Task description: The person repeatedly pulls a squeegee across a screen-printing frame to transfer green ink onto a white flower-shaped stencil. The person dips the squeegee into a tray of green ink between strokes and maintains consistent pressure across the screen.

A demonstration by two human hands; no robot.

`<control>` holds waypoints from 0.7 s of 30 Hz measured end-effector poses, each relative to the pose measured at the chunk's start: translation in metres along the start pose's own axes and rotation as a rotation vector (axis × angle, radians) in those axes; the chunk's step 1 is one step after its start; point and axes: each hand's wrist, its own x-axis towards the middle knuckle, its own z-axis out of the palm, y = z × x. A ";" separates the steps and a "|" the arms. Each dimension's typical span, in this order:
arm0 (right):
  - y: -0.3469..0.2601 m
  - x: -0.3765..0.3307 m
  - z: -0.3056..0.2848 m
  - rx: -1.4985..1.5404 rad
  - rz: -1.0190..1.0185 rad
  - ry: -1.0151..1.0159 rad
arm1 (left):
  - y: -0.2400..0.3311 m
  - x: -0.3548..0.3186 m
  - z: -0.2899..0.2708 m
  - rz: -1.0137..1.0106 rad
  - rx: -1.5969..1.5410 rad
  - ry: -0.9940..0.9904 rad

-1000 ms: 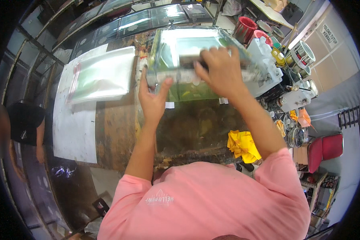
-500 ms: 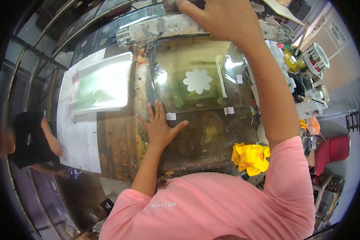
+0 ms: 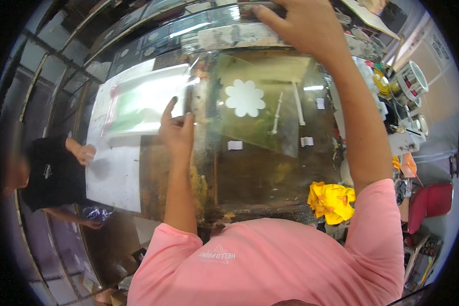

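A clear plastic sheet point(image 3: 285, 140) printed with a white flower point(image 3: 245, 98) and thin white strips lies skewed over the dark, paint-stained board point(image 3: 260, 188). Near its left corner my left hand point(image 3: 178, 130) looks closed on the sheet, index finger stretched out, though motion blurs the grip. Just left of that hand is a stack of clear plastic sheets point(image 3: 145, 102) with a greenish tint. Reaching to the far edge, my right hand point(image 3: 313, 25) has its thumb on a dark wooden bar point(image 3: 265, 9); its other fingers are mostly cut off by the picture's edge.
Small white tabs point(image 3: 235, 145) sit on the board. A crumpled yellow cloth point(image 3: 331, 202) lies at the near right corner. Cans point(image 3: 412, 79) crowd the right side. White paper point(image 3: 112, 178) covers the table's left part, where another person point(image 3: 56, 173) stands holding shiny clear plastic point(image 3: 98, 213).
My left hand has moved left from lying spread on the board. The flower sheet has shifted left and turned with it. My right hand stays at the far bar. The other person's hand has risen.
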 end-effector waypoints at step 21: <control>-0.001 -0.002 0.000 0.032 0.133 -0.212 | -0.093 0.035 -0.079 0.537 1.119 -0.036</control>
